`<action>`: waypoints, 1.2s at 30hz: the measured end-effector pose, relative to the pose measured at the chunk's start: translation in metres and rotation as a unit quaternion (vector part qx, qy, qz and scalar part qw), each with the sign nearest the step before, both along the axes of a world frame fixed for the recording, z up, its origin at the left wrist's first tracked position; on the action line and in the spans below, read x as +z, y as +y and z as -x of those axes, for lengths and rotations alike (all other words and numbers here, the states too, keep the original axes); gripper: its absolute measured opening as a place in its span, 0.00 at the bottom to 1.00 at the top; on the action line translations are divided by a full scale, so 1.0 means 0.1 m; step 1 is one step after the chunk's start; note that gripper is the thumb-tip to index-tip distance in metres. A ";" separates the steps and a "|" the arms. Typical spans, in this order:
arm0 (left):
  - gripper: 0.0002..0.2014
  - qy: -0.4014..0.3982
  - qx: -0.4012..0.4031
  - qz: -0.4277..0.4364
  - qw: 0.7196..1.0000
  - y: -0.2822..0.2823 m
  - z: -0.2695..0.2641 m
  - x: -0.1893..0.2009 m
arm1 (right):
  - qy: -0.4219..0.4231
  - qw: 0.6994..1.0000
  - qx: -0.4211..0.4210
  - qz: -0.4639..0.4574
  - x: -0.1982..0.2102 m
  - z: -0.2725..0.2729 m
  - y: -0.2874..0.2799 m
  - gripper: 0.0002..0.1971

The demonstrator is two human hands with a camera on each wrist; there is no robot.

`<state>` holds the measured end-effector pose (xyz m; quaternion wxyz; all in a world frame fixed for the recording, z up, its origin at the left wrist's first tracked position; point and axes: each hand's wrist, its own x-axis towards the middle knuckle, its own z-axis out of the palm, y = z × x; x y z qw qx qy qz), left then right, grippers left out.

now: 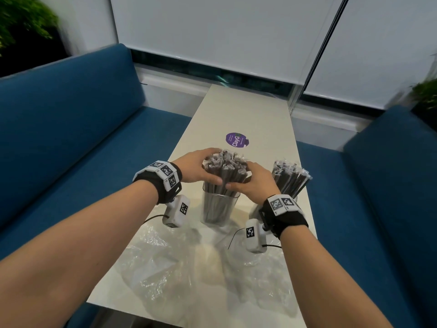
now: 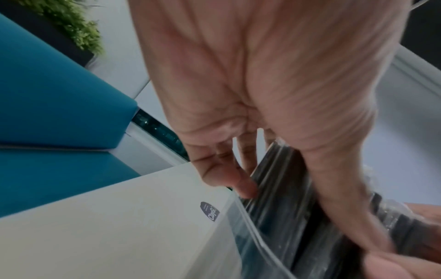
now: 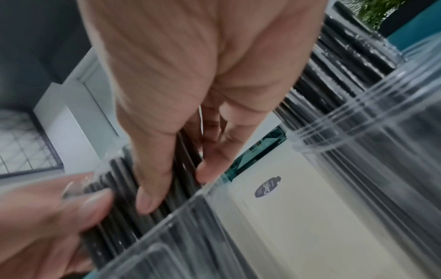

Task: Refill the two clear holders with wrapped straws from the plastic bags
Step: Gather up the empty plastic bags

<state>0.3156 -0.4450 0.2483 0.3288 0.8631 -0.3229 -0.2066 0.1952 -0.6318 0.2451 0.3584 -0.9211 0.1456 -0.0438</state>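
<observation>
Here both hands (image 1: 197,165) grip straws (image 1: 224,170) above holder rim (image 1: 221,196).

We see even, soft indoor light in the head view, with the pale surface (image 1: 248,114) bright and only faint shadows under the plastic bags (image 1: 165,261). Wide-angle distortion bends the blue seats (image 1: 71,129) and smears the plant (image 1: 21,22) at the corner. Both wrist views are dimmer and motion-blurred (the left hand (image 2: 262,79) and the right hand (image 3: 181,66) fill them, out of focus). Glare streaks the clear holder (image 3: 372,143).
</observation>
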 end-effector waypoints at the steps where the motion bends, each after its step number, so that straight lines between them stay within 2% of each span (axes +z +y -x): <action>1: 0.55 0.002 0.000 -0.008 1.000 0.04 0.02 0.02 | 0.003 1.000 0.001 -0.015 0.02 0.05 0.00 0.45; 3: 0.63 0.011 0.008 -0.016 1.000 0.16 0.06 0.04 | -0.012 0.998 -0.015 -0.056 0.10 0.22 0.02 0.51; 5: 0.64 0.010 0.025 -0.012 1.000 0.37 0.12 0.06 | -0.051 0.996 -0.024 -0.073 0.11 0.50 0.04 0.43; 6: 0.61 0.005 0.037 -0.013 0.999 0.50 0.16 0.06 | -0.076 0.994 -0.022 -0.070 0.10 0.68 0.05 0.37; 8: 0.50 -0.015 0.059 -0.033 0.998 0.78 0.28 0.01 | -0.106 0.993 -0.010 -0.049 -0.04 1.08 0.07 0.24; 10: 0.39 -0.034 0.077 -0.080 0.993 1.07 0.43 -0.13 | -0.086 0.996 -0.024 0.012 -0.32 1.45 0.07 0.16; 11: 0.38 -0.034 0.088 -0.110 0.989 1.21 0.53 -0.23 | -0.050 0.996 -0.039 0.070 -0.49 1.58 0.05 0.16; 13: 0.50 0.005 0.098 -0.151 0.984 1.41 0.76 -0.46 | 0.092 0.979 -0.068 0.168 -0.82 1.80 0.03 0.25; 15: 0.65 0.057 0.091 -0.168 0.980 1.50 1.00 -0.69 | 0.209 0.960 -0.073 0.173 -1.09 1.95 0.02 0.37; 18: 0.74 0.077 0.054 -0.225 0.970 1.47 1.30 -1.02 | 0.222 0.965 -0.057 0.127 -1.38 2.06 0.05 0.41; 20: 0.77 0.065 0.030 -0.275 0.959 1.41 1.44 -1.21 | 0.226 0.960 -0.053 0.156 -1.49 2.10 0.07 0.39; 21: 0.74 0.051 0.020 -0.297 0.953 1.38 1.51 -1.30 | 0.226 0.956 -0.053 0.177 -1.53 2.12 0.08 0.38; 22: 0.67 0.022 0.009 -0.319 0.947 1.35 1.57 -1.38 | 0.220 0.954 -0.051 0.195 -1.55 2.14 0.10 0.35; 24: 0.47 -0.055 -0.004 -0.345 0.937 1.30 1.67 -1.49 | 0.203 0.952 -0.028 0.227 -1.58 2.19 0.14 0.30; 26: 0.32 -0.085 0.004 -0.322 0.943 1.28 1.68 -1.45 | 0.196 0.951 -0.004 0.238 -1.55 2.24 0.19 0.29; 28: 0.27 -0.049 0.039 -0.262 0.963 1.31 1.63 -1.37 | 0.203 0.962 -0.012 0.184 -1.40 2.27 0.28 0.29; 30: 0.33 -0.012 0.067 -0.185 0.980 1.34 1.62 -1.23 | 0.151 0.984 -0.055 0.081 -1.20 2.28 0.40 0.27; 32: 0.41 -0.013 0.044 -0.141 0.989 1.31 1.71 -1.09 | 0.056 0.993 -0.100 -0.016 -1.01 2.27 0.62 0.26; 33: 0.42 -0.008 0.025 -0.125 0.992 1.27 1.77 -1.02 | 0.025 0.992 -0.112 -0.051 -0.93 2.25 0.74 0.25; 35: 0.40 0.019 0.001 -0.077 0.997 1.18 1.90 -0.92 | -0.006 0.992 -0.100 -0.077 -0.84 2.17 1.00 0.23; 36: 0.41 0.052 -0.007 -0.040 0.998 1.14 1.96 -0.87 | -0.025 0.995 -0.081 -0.061 -0.82 2.13 1.10 0.22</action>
